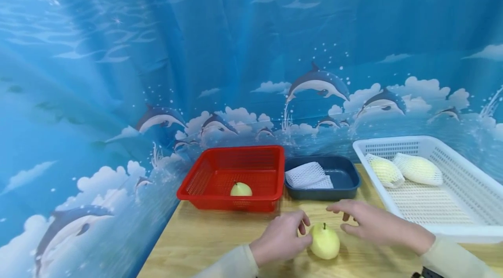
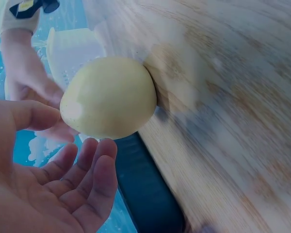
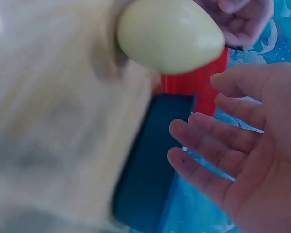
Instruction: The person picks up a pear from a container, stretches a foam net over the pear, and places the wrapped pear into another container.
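Observation:
A yellow-green pear (image 1: 325, 241) stands upright on the wooden table, its short stem up. My left hand (image 1: 284, 235) is at the pear's left side, thumb and loosely bent fingertips right at its skin; in the left wrist view the pear (image 2: 109, 97) sits just beyond those fingertips. On the other side, my right hand (image 1: 367, 221) hovers apart from the pear, fingers spread and holding nothing. The right wrist view has the pear (image 3: 169, 36) above the relaxed fingers of that hand (image 3: 237, 131).
Behind the hands stands a red basket (image 1: 196, 199) with another pear (image 1: 241, 189). Beside it, a dark blue tray (image 1: 343, 173) contains white foam net sleeves (image 1: 308, 175). At right, a white basket (image 1: 452, 228) holds two net-wrapped pears (image 1: 418, 169). A blue dolphin-print curtain (image 1: 235, 51) hangs behind.

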Demonstrator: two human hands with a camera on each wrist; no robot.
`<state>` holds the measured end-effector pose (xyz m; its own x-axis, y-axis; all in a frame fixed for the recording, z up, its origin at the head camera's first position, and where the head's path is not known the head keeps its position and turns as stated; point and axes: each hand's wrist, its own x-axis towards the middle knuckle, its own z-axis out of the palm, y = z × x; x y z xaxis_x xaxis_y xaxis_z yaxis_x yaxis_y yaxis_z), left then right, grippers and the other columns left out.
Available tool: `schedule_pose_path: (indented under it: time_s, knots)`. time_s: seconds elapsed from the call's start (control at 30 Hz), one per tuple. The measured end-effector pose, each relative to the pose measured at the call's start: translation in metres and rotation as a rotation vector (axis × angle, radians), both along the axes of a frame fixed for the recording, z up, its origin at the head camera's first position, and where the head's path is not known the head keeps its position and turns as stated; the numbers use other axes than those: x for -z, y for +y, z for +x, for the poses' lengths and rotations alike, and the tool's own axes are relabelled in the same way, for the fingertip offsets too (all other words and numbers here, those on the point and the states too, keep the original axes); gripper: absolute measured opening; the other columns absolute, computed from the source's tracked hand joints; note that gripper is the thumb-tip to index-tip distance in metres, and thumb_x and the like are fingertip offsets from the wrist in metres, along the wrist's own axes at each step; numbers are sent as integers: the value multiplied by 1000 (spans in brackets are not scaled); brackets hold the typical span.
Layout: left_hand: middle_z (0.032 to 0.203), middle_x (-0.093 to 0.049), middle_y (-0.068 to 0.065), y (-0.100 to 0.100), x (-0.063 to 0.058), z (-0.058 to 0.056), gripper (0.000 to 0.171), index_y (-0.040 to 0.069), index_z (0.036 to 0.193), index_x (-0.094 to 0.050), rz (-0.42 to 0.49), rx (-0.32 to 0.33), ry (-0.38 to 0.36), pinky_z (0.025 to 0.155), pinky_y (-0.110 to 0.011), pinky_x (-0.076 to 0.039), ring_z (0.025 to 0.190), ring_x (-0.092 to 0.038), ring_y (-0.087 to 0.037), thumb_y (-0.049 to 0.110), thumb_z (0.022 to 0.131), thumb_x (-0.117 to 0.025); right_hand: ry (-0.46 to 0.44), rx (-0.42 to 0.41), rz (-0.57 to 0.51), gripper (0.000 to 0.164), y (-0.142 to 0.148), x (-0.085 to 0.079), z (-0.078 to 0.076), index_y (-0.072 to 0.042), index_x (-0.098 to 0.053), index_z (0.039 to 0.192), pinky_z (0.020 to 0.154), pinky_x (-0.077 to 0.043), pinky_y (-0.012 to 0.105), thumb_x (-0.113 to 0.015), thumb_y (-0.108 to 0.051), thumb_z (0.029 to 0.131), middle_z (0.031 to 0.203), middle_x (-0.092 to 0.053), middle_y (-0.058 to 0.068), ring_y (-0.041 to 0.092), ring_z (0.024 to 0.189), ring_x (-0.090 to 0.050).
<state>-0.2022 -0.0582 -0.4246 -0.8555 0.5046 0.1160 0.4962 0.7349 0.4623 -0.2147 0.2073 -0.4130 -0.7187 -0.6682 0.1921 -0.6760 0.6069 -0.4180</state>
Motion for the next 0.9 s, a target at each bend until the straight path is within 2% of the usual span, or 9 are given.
schedule_pose_path:
  time_s: [0.13, 0.37, 0.57, 0.8, 0.9]
  knots:
    - [78, -56, 17, 0, 0, 1, 18, 23, 101, -64, 7, 1, -13, 59, -17, -41, 65, -50, 2, 27, 84, -70, -1, 44, 62, 40, -4, -22, -9, -13, -64, 131, 79, -57, 32, -70, -22, 93, 127, -67, 6, 10, 97, -66]
    - [79, -57, 18, 1, -1, 3, 18, 23, 101, -65, 15, 16, -16, 60, -17, -42, 67, -50, 3, 27, 84, -70, 38, 70, 104, 36, -10, -52, -34, -13, -65, 130, 78, -57, 32, -68, -18, 94, 126, -68, 6, 14, 98, -67]
    - [79, -57, 18, 2, -1, 4, 18, 24, 101, -65, 11, 16, -10, 60, -17, -41, 67, -50, 3, 28, 84, -70, 67, 79, 143, 33, -20, -61, -57, -11, -67, 127, 79, -56, 36, -67, -17, 94, 121, -69, 5, 17, 97, -67]
    - [79, -56, 18, 2, -1, 3, 18, 25, 101, -64, 7, 6, -52, 60, -17, -42, 66, -50, 3, 29, 86, -71, -48, 116, 167, 36, -30, -65, -88, -8, -65, 131, 74, -52, 34, -64, -17, 96, 129, -66, 13, 7, 84, -63]
    - [79, -56, 18, 2, -2, 4, 17, 25, 101, -64, 8, 9, -68, 61, -17, -42, 66, -50, 3, 28, 86, -72, -87, 118, 180, 38, -33, -63, -102, -6, -63, 132, 77, -54, 37, -63, -16, 96, 133, -64, 16, 15, 92, -66]
